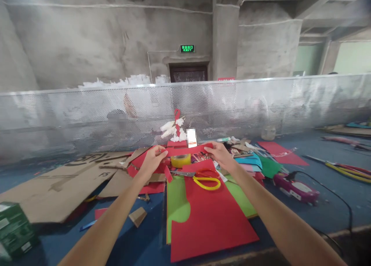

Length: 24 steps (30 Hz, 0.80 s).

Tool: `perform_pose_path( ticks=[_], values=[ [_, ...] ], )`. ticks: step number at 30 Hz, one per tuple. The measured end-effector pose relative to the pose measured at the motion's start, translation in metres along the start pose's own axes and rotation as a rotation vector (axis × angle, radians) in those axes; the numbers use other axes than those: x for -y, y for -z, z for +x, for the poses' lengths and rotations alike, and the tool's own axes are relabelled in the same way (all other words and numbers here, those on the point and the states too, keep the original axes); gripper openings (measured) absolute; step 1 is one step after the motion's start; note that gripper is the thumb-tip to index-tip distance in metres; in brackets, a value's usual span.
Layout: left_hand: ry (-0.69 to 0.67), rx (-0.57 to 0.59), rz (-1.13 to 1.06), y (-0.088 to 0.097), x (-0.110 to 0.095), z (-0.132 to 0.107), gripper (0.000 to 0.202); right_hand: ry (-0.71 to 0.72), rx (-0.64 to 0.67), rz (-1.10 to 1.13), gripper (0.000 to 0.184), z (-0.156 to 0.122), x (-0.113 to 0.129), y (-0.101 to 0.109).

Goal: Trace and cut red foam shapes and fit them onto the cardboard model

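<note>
Both my hands hold a long red paper strip point(185, 150) stretched level between them, above a roll of yellow tape point(180, 160). My left hand point(153, 160) pinches the strip's left end and my right hand point(220, 154) pinches its right end. Beneath them lie yellow-handled scissors point(206, 179) on a large red sheet point(211, 216), which overlaps a green sheet point(176, 206). Behind the strip stands a small red craft piece with white tufts point(176, 131).
Flat cardboard pieces point(58, 188) cover the blue table at left, with a green box point(14, 229) at the near left. A purple glue gun point(295, 187) with a black cord lies at right, beside coloured paper scraps point(261, 163). A perforated metal screen point(261, 104) runs along the back.
</note>
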<state>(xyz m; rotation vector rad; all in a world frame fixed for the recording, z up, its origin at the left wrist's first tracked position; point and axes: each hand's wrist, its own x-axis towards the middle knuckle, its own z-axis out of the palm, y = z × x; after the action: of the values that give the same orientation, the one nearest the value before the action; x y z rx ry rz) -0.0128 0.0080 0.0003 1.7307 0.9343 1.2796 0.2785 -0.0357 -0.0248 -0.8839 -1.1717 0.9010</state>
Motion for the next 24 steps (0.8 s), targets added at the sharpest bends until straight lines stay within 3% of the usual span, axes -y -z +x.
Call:
perform_pose_path(
  ticks=[11, 19, 24],
  values=[
    [-0.085, 0.017, 0.089, 0.016, 0.006, 0.011, 0.027, 0.132, -0.205, -0.092, 0.031, 0.005, -0.004, 0.007],
    [-0.135, 0.152, 0.223, 0.016, 0.012, 0.01, 0.013, 0.131, -0.184, -0.113, 0.032, 0.008, -0.006, 0.009],
    [-0.199, 0.219, 0.324, 0.012, 0.011, 0.007, 0.018, 0.121, -0.18, -0.111, 0.032, 0.006, -0.003, 0.007]
  ],
)
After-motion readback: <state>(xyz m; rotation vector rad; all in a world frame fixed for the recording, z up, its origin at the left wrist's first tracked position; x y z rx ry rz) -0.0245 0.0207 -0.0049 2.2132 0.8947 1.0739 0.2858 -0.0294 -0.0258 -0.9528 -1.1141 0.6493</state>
